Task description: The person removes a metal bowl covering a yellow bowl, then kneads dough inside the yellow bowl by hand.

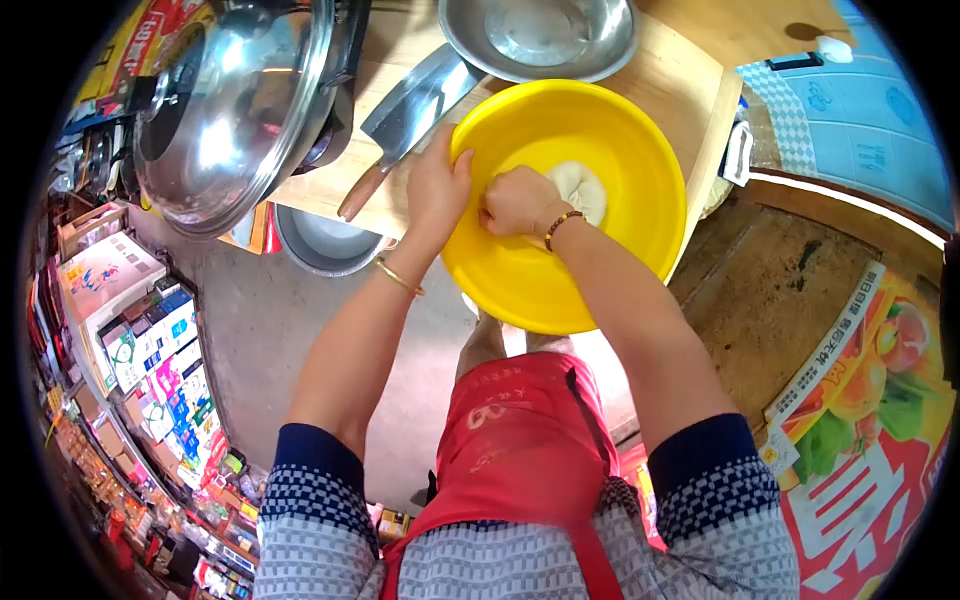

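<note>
A yellow basin [640, 225] stands at the edge of the wooden table, with a round white lump of dough [582, 192] inside it. My left hand [437, 190] grips the basin's left rim, thumb over the edge. Inside the basin, my right hand [520, 202] is closed in a fist, knuckles down, against the left side of the dough. The fist and wrist partly cover the dough. Just left of the basin lies a cleaver [420, 105], its wooden handle [362, 192] pointing toward me past the table edge.
Behind the basin sits a metal bowl [540, 40]. A large pan with a glass lid [225, 120] is at the upper left. Below the table, a grey pot [330, 240] rests on the floor. Boxes [150, 320] stack at left; a printed carton [870, 420] lies at right.
</note>
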Demonstrator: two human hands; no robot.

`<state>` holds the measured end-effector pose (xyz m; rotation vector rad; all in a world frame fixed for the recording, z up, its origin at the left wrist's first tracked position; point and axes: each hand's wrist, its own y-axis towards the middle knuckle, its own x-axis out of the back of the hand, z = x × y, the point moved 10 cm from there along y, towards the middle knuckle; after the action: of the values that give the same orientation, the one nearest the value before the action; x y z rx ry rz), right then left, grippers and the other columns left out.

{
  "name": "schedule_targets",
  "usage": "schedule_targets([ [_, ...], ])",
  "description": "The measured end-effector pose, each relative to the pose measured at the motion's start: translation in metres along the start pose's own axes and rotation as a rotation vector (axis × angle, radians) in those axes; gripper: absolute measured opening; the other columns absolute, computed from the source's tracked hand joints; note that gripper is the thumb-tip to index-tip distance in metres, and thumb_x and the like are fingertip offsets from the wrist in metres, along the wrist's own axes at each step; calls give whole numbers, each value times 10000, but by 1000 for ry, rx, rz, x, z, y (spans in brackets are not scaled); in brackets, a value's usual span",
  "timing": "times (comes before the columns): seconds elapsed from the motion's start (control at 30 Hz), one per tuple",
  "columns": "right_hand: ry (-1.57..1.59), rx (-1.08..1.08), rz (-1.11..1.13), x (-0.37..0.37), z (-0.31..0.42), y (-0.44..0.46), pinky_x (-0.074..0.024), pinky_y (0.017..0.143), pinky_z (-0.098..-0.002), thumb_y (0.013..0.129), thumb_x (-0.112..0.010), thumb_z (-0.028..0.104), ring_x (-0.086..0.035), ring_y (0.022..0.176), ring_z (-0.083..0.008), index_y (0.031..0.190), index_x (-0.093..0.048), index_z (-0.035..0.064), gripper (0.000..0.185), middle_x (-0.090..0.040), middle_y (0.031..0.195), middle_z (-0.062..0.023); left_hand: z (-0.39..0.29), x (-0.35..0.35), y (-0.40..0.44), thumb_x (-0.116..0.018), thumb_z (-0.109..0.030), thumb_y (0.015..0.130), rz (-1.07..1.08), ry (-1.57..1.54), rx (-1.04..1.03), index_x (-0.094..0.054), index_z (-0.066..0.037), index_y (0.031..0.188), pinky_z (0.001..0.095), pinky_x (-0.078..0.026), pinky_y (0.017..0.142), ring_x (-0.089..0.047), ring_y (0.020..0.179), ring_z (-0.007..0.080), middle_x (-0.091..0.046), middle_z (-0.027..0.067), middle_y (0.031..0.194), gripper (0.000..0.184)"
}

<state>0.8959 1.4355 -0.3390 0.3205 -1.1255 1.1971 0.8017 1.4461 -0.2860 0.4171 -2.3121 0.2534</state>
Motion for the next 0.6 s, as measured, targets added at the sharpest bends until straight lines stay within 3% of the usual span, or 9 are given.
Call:
schedule_targets([
  [0.07, -53, 78, 44, -4, 5, -10, -519, 692, -414, 723, -589, 281, -670, 772, -291, 733, -720, 130, 200, -701, 802, -102, 2, 0, 1, -596, -183, 884, -18, 12, 29, -531, -90, 1188, 495, -484, 745, -617, 895, 428, -655, 224, 953, 325],
  [0.13, -208, 318, 244, -31, 30, -42, -503, 723, -419, 750, -574, 265, -642, 819, -301, 722, -708, 112, 205, -685, 813, -108, -1, 2, -2, -595, -184, 884, -20, 20, 23, -530, -90, 1187, 492, -486, 744, -618, 896, 428, -656, 224, 954, 324],
  [0.17, -221, 305, 245, -25, 29, -44, -503, 723, -419, 750, -574, 265, -642, 819, -301, 722, -708, 112, 205, -685, 813, -108, -2, 1, 0, -595, -185, 885, -14, 32, 21, -529, -89, 1186, 490, -487, 743, -618, 897, 427, -656, 224, 956, 322],
  [0.23, -99, 120, -336, 45, 15, -40, -466, 772, -413, 788, -563, 240, -597, 858, -288, 729, -693, 108, 196, -655, 816, -97, -6, 3, 1, -594, -186, 887, -18, 19, -1, -531, -88, 1180, 489, -488, 740, -619, 894, 426, -656, 224, 953, 316],
  [0.27, -299, 45, -532, 70, 9, -47, -419, 819, -402, 826, -555, 226, -558, 860, -260, 751, -680, 106, 189, -620, 813, -81, -7, 4, 1, -594, -186, 888, -15, 25, -19, -532, -86, 1175, 488, -488, 736, -619, 891, 425, -657, 223, 949, 310],
  [0.3, -296, 46, -535, 68, 4, -46, -419, 819, -402, 826, -555, 226, -558, 860, -260, 751, -680, 106, 189, -620, 813, -81, -7, 4, 0, -594, -186, 888, -15, 29, -19, -532, -86, 1175, 488, -488, 736, -619, 891, 425, -657, 223, 949, 310],
  [0.37, -211, -283, -538, 54, -40, -44, -399, 820, -400, 843, -555, 217, -556, 861, -243, 758, -679, 115, 182, -618, 826, -65, -9, 6, 0, -594, -183, 889, -17, 42, -8, -531, -79, 1178, 487, -487, 722, -619, 875, 423, -650, 231, 932, 313],
  [0.5, -88, -293, -662, 56, -55, -34, -401, 805, -408, 792, -620, 163, -542, 845, -265, 691, -638, 68, 140, -579, 768, -73, -13, 7, 0, -575, -128, 895, -1, -33, -28, -523, -58, 1191, 470, -487, 726, -611, 896, 427, -637, 240, 935, 308],
  [0.6, -55, -298, -634, 57, -62, -23, -402, 786, -408, 782, -623, 164, -544, 831, -261, 654, -632, 72, 158, -577, 743, -74, -12, 6, 2, -560, -98, 897, 11, -63, -6, -520, -52, 1183, 462, -489, 731, -607, 911, 427, -634, 234, 968, 292],
])
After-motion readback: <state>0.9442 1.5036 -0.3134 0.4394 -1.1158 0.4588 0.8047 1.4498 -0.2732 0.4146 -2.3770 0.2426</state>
